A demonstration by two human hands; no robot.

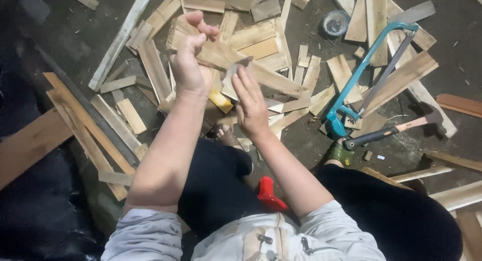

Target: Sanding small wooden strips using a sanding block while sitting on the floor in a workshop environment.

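Observation:
My left hand [190, 57] grips a long flat wooden strip [271, 79] near its left end; the strip runs from upper left down to the right above the floor. My right hand [251, 102] holds a small grey piece, likely sandpaper [232, 75], pressed against the strip's lower edge just right of the left hand. Both forearms reach out from grey rolled sleeves. My knees in dark trousers sit below.
Several wood offcuts [150, 65] litter the dark floor. A teal-framed hacksaw [371, 65] and a hammer [396, 129] lie at the right. A small round tin [335, 23] sits at the top. A red object [269, 193] rests between my legs; a long dark bar [85, 102] lies left.

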